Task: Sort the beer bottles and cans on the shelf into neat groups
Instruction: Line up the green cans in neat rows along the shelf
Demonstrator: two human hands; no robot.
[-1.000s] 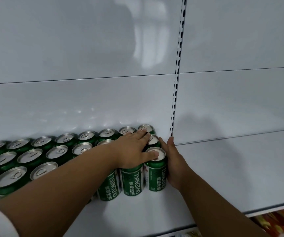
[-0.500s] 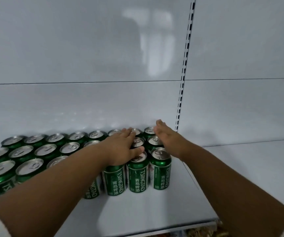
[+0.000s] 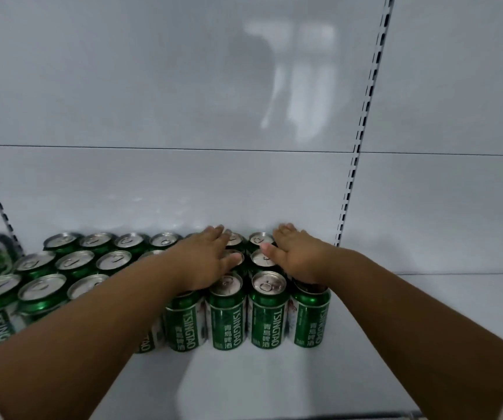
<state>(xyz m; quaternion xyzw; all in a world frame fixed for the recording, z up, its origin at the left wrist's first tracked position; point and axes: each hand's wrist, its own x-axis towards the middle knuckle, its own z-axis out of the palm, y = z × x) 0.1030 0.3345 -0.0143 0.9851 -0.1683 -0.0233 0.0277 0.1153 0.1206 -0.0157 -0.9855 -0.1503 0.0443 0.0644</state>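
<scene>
Both hands, left hand (image 3: 206, 259) and right hand (image 3: 297, 257), lie flat-fingered on green beer cans (image 3: 267, 310) packed against the white shelf (image 3: 274, 383)'s glossy back panel (image 3: 153, 183).

1. Roughly twenty green beer cans (image 3: 268, 310) stand upright on the shelf (image 3: 274, 383); arms hide some, so no exact count.
2. Two hands: left hand (image 3: 206, 262), right hand (image 3: 297, 257).
3. Two slotted uprights (image 3: 362, 128).

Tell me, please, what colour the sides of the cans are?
Green with white lettering, seen best on the front-row cans in the head view.
</scene>
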